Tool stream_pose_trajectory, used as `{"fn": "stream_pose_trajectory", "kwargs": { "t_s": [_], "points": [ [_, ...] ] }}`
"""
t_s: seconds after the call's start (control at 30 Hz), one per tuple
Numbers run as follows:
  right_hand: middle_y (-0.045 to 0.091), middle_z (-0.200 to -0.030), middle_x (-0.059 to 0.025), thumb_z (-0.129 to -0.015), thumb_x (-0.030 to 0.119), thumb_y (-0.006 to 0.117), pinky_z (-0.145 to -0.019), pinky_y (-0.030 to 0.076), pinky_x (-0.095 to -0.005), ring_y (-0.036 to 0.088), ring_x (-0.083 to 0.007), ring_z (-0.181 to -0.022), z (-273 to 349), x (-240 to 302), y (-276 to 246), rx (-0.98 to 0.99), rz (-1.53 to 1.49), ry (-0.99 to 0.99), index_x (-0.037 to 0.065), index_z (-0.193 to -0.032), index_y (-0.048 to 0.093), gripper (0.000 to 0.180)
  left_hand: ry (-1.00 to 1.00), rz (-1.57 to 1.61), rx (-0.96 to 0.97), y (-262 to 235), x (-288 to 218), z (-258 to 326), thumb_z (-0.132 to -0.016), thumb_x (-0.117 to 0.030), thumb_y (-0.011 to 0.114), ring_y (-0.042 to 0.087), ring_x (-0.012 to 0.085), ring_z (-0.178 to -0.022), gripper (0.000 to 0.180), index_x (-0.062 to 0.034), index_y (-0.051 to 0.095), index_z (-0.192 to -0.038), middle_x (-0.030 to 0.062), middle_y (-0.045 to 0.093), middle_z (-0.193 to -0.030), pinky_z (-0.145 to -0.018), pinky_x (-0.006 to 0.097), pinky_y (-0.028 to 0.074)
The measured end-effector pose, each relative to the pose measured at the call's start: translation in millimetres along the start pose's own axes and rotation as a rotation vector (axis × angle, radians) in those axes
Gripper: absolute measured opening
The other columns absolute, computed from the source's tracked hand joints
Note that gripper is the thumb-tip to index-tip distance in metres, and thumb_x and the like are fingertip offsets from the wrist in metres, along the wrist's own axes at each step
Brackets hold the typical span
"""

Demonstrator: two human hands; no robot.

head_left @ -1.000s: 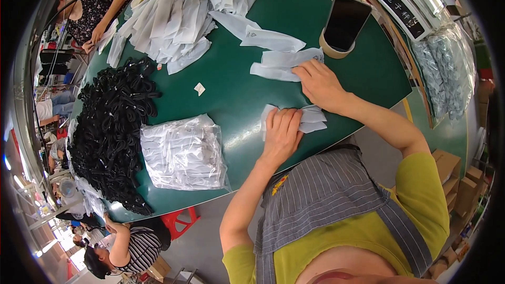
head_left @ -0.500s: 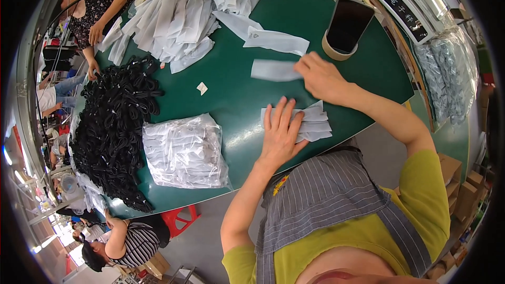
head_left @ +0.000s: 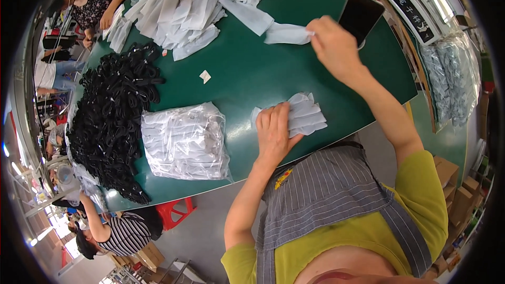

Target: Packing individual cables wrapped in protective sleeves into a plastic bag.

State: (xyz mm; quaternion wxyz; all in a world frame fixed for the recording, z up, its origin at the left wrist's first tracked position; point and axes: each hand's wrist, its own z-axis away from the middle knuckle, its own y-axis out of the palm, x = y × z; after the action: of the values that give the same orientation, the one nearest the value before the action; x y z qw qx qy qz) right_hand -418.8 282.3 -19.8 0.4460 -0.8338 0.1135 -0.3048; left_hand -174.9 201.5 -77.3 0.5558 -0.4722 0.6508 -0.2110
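My right hand (head_left: pixel 336 47) is closed, its fingertips pinching the right end of a flat, whitish, translucent pouch (head_left: pixel 286 34) on the green table. A second pouch (head_left: pixel 247 17) lies end to end with it, on the left. Nearer to me, my left hand (head_left: pixel 274 129) rests on a small stack of similar pouches (head_left: pixel 306 114), fingers together and curled over it, thumb along its near edge. Part of the stack is hidden under that hand. A large loose pile of these pouches (head_left: pixel 181 16) spreads over the far left of the table.
Left of my left hand sits a clear bag packed with white pouches (head_left: pixel 184 142). Beyond it is a heap of black coiled cables (head_left: pixel 110 121). A phone (head_left: pixel 360 18) leans beside my right hand. Two people work along the left side. A paper scrap (head_left: pixel 205 77) lies mid-table.
My right hand has moved away from me, from a blurred pouch near the stack to one farther up the table. The fingers of my left hand, spread before, have drawn together over the stack.
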Motion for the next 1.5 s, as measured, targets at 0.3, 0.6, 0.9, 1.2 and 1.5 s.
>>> {"fn": "stream_pose_trajectory", "kwargs": {
  "t_s": [0.3,0.6,0.9,1.2,1.5],
  "points": [
    [0.058,-0.092,-0.0080,-0.077,0.011,0.066,-0.075,0.044,-0.0379,0.055,-0.0244,-0.089,15.7,48.0,71.9,0.184,0.025,-0.306,0.007,-0.088,0.064,0.012,-0.043,0.014,0.074,-5.3,-12.0,-1.7,-0.053,-0.020,0.088,0.039,0.0384,-0.129,0.099,0.0011,0.042,-0.138,0.0192,0.045,-0.134,-0.105,0.054,0.033],
    [0.060,-0.110,-0.0079,-0.082,0.008,0.065,-0.091,0.043,-0.0395,0.055,-0.0259,-0.107,68.4,3.9,5.0,0.535,-0.056,-0.198,0.007,-0.118,0.059,0.037,-0.038,0.142,0.130,-3.4,1.0,8.4,-0.055,-0.019,0.088,0.036,0.0433,-0.133,0.090,0.0028,0.048,-0.133,0.0228,0.040,-0.139,-0.106,0.050,0.036],
    [0.059,-0.120,-0.0110,-0.091,0.014,0.056,-0.095,0.044,-0.0405,0.057,-0.0301,-0.107,65.8,27.2,23.6,0.729,-0.454,-0.220,0.005,-0.117,0.063,0.029,0.045,-0.068,0.125,-14.8,-4.2,-6.3,-0.053,-0.028,0.089,0.029,0.0433,-0.139,0.084,-0.0045,0.055,-0.127,0.0232,0.036,-0.146,-0.112,0.056,0.025],
    [0.036,-0.149,-0.0169,-0.098,0.032,0.048,-0.114,0.025,-0.0420,0.031,-0.0332,-0.139,124.6,45.8,31.1,0.286,-0.721,0.043,0.000,-0.142,0.041,0.055,-0.016,0.132,0.000,1.0,4.7,1.8,-0.050,-0.023,0.090,0.034,0.0460,-0.131,0.087,-0.0025,0.050,-0.124,0.0239,0.038,-0.139,-0.104,0.057,0.033],
    [0.038,-0.138,-0.0201,-0.061,0.021,0.085,-0.100,0.039,-0.0468,0.042,-0.0381,-0.120,101.2,22.5,1.1,0.659,-0.322,-0.510,0.008,-0.142,0.043,0.091,-0.011,0.189,-0.002,0.0,11.8,8.4,-0.054,-0.019,0.087,0.038,0.0406,-0.129,0.080,-0.0023,0.050,-0.122,0.0184,0.044,-0.137,-0.106,0.051,0.036]
  ]
}}
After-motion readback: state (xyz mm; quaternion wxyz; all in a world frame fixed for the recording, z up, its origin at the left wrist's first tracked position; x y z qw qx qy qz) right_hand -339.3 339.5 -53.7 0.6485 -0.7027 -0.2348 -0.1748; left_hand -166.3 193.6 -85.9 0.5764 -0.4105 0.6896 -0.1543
